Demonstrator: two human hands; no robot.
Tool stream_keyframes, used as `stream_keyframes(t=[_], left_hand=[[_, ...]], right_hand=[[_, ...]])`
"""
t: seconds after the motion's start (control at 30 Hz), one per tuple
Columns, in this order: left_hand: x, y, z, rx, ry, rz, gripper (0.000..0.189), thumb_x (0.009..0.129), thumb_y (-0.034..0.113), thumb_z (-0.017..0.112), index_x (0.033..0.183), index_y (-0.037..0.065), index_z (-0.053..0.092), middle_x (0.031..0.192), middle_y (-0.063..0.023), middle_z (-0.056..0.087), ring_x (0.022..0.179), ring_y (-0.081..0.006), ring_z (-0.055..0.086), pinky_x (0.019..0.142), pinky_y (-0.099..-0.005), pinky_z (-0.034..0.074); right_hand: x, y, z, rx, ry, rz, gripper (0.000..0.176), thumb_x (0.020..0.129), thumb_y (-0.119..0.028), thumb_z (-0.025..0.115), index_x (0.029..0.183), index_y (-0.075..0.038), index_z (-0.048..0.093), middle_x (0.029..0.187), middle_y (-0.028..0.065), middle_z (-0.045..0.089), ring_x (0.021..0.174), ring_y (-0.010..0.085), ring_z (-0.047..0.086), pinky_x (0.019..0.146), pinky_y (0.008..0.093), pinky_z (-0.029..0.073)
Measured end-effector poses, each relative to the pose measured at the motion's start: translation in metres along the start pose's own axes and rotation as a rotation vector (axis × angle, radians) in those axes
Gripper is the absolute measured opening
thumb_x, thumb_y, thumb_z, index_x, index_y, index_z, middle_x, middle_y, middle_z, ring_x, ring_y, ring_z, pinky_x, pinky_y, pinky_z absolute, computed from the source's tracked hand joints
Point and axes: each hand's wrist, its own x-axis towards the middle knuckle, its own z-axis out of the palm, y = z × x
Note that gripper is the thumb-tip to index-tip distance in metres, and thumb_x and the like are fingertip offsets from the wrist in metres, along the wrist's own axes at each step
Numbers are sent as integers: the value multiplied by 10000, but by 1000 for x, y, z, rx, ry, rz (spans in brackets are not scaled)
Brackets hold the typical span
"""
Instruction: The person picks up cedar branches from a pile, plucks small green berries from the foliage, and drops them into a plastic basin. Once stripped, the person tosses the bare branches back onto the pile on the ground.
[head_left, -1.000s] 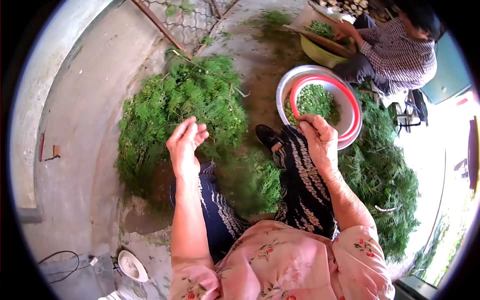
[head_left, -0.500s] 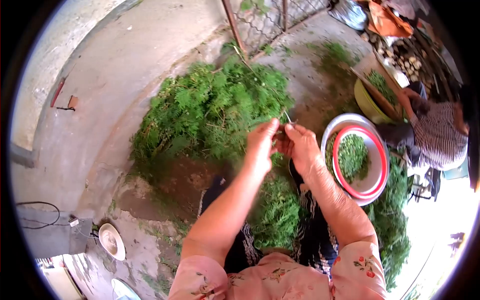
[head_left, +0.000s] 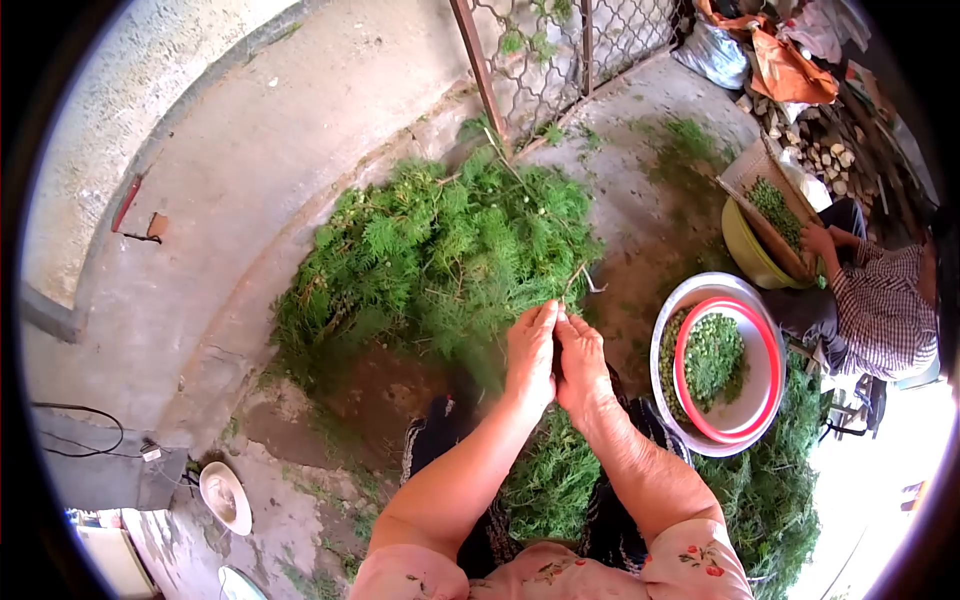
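The heap of leafy branches (head_left: 440,240) sprawls on the floor (head_left: 625,105) right in front of the person; it should be light and springy, soft in its sprays and stiffer along the woody stems, where the hold is surest. Its foliage is feathery, bright green on top and duskier below. To the right stands a silver basin (head_left: 715,283), with a red-rimmed bowl (head_left: 757,370) inside it. The left hand (head_left: 528,360) and right hand (head_left: 585,365) meet near the heap's edge, fingertips together; from here I cannot tell how tightly the fingers close, or whether they grip the thin twig (head_left: 574,284) showing just beyond, brown and probably easy to snap. Smallest are the green pieces (head_left: 712,365) in the bowl, clustered and likely firm.
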Motion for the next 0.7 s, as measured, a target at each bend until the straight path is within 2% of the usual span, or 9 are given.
stream_keyframes(t=[0.13, 0.23, 0.27, 0.4, 0.43, 0.53, 0.67, 0.7], left_hand=[[0, 9, 1, -16, 20, -4, 198, 851, 159, 597, 933, -15, 548, 873, -88, 575, 808, -181, 548, 710, -316, 480], [0, 15, 3, -44, 23, -22, 191, 837, 146, 613, 929, -10, 550, 880, -93, 578, 810, -179, 545, 728, -317, 475], [-2, 19, 5, -38, 17, -25, 198, 826, 144, 625, 929, -7, 549, 886, -94, 580, 812, -177, 541, 746, -317, 468], [-4, 24, 12, -51, 37, 2, 183, 826, 135, 609, 905, -13, 535, 852, -106, 562, 789, -190, 545, 727, -318, 471], [2, 21, 5, -13, -15, -14, 181, 846, 145, 582, 902, -20, 532, 840, -116, 560, 752, -198, 550, 694, -326, 477], [10, 18, 0, -39, -10, -35, 175, 880, 134, 534, 911, -38, 530, 819, -127, 561, 736, -204, 557, 668, -318, 482], [2, 32, 4, -20, 13, -40, 191, 863, 144, 576, 946, -26, 553, 872, -100, 586, 771, -168, 554, 703, -286, 469], [2, 32, 3, -22, 29, -26, 193, 861, 159, 582, 924, -22, 567, 843, -87, 589, 753, -154, 546, 684, -275, 457]], right_hand=[[3, 3, 3, 27, 15, 47, 314, 914, -186, 478, 1147, 24, 493, 1064, 126, 576, 954, 178, 546, 837, 283, 443], [-3, -4, 15, 49, 51, 54, 324, 914, -182, 474, 1157, 32, 487, 1061, 129, 577, 949, 185, 550, 831, 288, 448], [-1, -3, 15, 73, 54, 62, 263, 917, -163, 490, 1107, 17, 520, 1024, 97, 590, 912, 171, 559, 799, 276, 462], [6, 3, 12, 44, 84, 50, 221, 923, -151, 469, 1063, 6, 538, 979, 93, 593, 881, 165, 560, 771, 274, 466], [6, 2, 10, -6, 14, 76, 415, 914, -217, 464, 1251, 21, 421, 1203, 193, 503, 1104, 249, 482, 949, 327, 381], [13, 7, 9, 32, -12, 47, 387, 921, -210, 467, 1228, 24, 443, 1194, 183, 509, 1085, 235, 492, 929, 318, 390], [11, 4, 13, 54, -15, 56, 414, 917, -192, 481, 1242, 55, 418, 1209, 182, 497, 1102, 229, 487, 947, 310, 380], [13, 5, 13, 71, -10, 59, 327, 922, -169, 463, 1180, 33, 456, 1135, 148, 526, 1029, 209, 510, 894, 301, 407]])
